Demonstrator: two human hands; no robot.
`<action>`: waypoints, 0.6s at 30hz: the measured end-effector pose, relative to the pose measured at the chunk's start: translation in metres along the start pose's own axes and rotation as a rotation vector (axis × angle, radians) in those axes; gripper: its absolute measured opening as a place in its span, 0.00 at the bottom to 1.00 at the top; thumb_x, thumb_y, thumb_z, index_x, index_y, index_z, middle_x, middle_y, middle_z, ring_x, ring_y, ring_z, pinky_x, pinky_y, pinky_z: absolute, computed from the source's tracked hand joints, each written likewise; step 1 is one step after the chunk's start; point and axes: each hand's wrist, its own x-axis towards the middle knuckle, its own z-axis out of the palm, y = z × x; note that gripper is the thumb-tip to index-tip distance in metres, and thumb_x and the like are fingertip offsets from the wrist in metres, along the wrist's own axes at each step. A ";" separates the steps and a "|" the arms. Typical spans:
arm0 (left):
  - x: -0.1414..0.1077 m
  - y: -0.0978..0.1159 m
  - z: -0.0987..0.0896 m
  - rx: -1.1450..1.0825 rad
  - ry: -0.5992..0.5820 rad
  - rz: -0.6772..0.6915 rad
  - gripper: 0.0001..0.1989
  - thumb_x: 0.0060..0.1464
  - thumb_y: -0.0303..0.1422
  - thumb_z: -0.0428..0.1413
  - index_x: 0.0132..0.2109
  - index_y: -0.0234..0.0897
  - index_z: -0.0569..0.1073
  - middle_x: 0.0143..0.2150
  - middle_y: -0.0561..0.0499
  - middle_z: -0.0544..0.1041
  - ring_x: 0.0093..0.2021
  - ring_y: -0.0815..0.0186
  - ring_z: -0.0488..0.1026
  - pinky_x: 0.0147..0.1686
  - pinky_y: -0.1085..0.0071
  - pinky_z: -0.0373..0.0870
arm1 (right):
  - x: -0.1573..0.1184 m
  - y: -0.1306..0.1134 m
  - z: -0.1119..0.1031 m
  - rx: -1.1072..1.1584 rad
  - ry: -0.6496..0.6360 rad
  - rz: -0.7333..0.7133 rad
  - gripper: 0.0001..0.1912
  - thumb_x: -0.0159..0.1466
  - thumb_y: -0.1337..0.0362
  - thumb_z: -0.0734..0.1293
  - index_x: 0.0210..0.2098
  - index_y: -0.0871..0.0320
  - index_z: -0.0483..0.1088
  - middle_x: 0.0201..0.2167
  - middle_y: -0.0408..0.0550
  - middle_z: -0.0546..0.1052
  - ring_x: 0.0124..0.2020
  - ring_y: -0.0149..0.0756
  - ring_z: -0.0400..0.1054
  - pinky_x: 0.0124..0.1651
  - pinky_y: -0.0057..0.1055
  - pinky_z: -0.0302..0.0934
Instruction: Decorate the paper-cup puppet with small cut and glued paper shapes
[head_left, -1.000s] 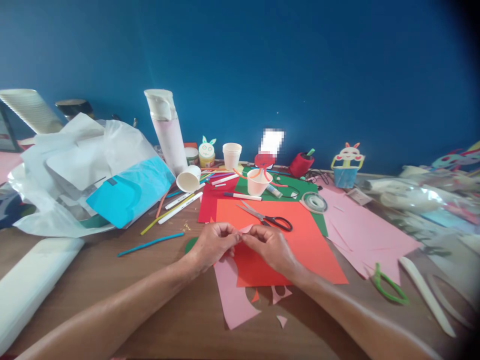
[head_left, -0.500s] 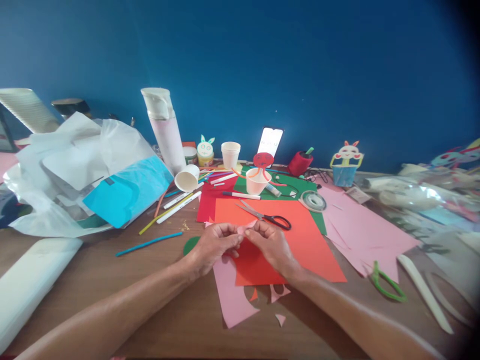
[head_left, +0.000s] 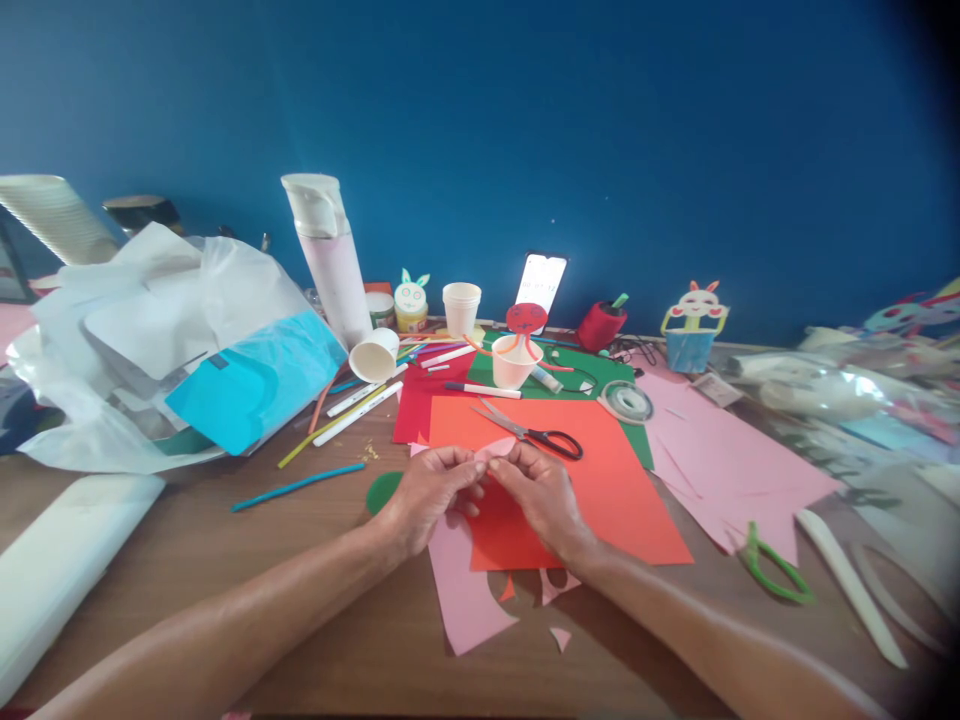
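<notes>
Fingertips of my left hand (head_left: pixel 439 492) and my right hand (head_left: pixel 538 490) meet over the orange sheet (head_left: pixel 615 490), both pinching a small pink paper piece (head_left: pixel 496 449). Its upper part shows above my fingers; the rest is hidden by them. Just behind my right hand lie the scissors (head_left: pixel 541 436) with black handles, blades apart. A larger pink cut sheet (head_left: pixel 465 600) sticks out below my hands. Left of my left hand is a green paper circle (head_left: pixel 381 492), partly covered by it.
Behind stand a white cup with a red paper figure (head_left: pixel 517 362), a phone (head_left: pixel 541 280) and a tape roll (head_left: pixel 627 402). Markers (head_left: pixel 358 414) and a blue stick (head_left: pixel 298 488) lie left. A plastic bag (head_left: pixel 67 400) fills the left; pink sheets (head_left: pixel 739 450) lie right.
The pink piece between my fingers has turned slightly and shows more of its surface above them. Both hands stay in nearly the same place.
</notes>
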 end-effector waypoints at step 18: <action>0.001 0.002 -0.006 -0.045 0.025 0.040 0.10 0.42 0.34 0.57 0.23 0.34 0.64 0.18 0.55 0.68 0.18 0.74 0.64 0.18 0.77 0.61 | 0.004 -0.005 -0.010 -0.208 -0.066 -0.158 0.12 0.57 0.59 0.60 0.23 0.60 0.65 0.18 0.40 0.65 0.20 0.26 0.57 0.24 0.23 0.52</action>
